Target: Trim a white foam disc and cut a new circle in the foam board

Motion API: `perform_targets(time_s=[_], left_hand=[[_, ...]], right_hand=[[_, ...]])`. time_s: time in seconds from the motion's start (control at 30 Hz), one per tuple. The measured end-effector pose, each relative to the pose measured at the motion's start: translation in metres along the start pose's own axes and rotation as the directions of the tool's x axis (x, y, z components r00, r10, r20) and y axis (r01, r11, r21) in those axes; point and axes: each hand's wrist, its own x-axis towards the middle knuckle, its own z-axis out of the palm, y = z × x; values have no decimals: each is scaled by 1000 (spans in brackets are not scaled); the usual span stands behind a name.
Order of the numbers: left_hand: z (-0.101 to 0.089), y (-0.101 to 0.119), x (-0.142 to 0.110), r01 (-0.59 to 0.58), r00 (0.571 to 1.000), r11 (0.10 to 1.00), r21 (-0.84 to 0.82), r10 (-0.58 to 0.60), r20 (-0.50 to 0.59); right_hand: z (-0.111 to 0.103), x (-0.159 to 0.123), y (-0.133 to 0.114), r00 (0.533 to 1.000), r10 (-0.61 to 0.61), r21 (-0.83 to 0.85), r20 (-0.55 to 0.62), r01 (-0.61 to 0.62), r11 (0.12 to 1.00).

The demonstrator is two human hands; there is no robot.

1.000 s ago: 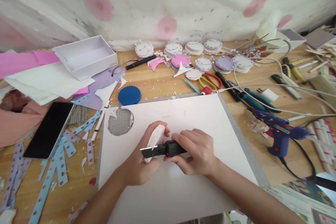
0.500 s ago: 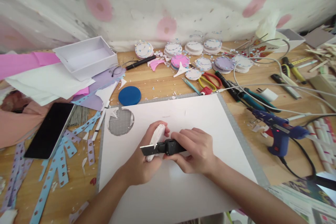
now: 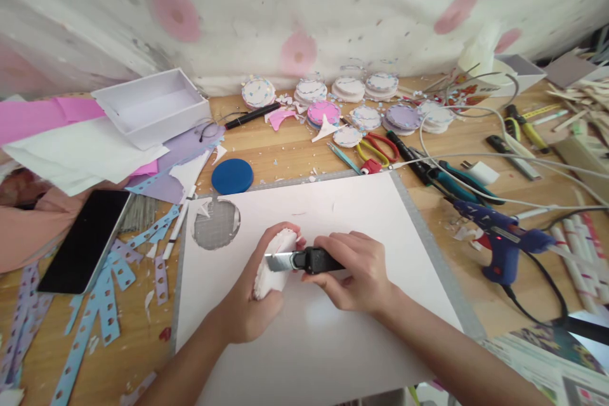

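Observation:
My left hand [image 3: 254,304] grips a white foam disc [image 3: 273,280] by its edge, fingers and thumb around it, with its flat face tilted up toward me. In my right hand [image 3: 354,269] is a black utility knife [image 3: 321,260], its short metal blade pointing left across the disc's face. I cannot tell whether the blade touches the disc. Both hands are above a large white board [image 3: 328,342], which has a round hole [image 3: 216,223] cut near its far left corner. The board lies on a grey cutting mat [image 3: 457,295].
Several decorated discs [image 3: 403,117] stand in rows at the back. A blue round lid [image 3: 232,176] lies beyond the board. At right are a blue glue gun [image 3: 504,235], pliers [image 3: 459,181] and cables. At left are a phone [image 3: 85,241], a white box [image 3: 157,108] and punched paper strips [image 3: 108,298].
My left hand has turned the disc so its flat face shows more. The knife has shifted slightly right, and its blade now lies over the disc's face instead of past its left edge.

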Motion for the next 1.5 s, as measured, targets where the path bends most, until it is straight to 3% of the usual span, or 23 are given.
perform_targets(time_s=[0.53,0.7,0.83,0.9,1.0,1.07,1.17,1.27,1.37,1.43,1.5], left_hand=[[-2,-3,-5,-73,996,995,61,70,45],[-3,2,-9,-50,999,995,84,51,-10],[-3,1,-1,-143,989,984,110,145,-12],[-3,-1,3,-163,986,979,123,166,-13],[-4,-5,8,-144,989,964,223,150,-9],[-4,-7,9,-158,986,936,313,165,3],[-3,-8,10,-229,972,887,401,233,38],[-3,-6,9,-260,964,871,417,261,56],[-4,-3,6,-240,969,908,342,248,23],[-4,-2,5,-234,970,928,290,245,0],[-4,-2,5,-236,966,924,299,255,-26]], right_hand=[[0,1,1,1000,13,53,-17,-12,999],[-6,3,12,982,117,64,-145,-108,992],[-10,8,10,968,237,85,-81,-230,969],[-15,13,6,929,369,124,10,-368,922],[-22,22,-3,806,542,263,238,-591,763],[-23,28,-10,741,543,354,395,-668,654],[-19,35,-18,720,481,449,500,-690,567],[-14,40,-16,722,485,531,494,-692,489],[-14,41,-3,687,646,596,334,-685,420],[-16,40,3,657,715,613,238,-673,415],[-16,38,3,687,686,598,240,-661,453]])
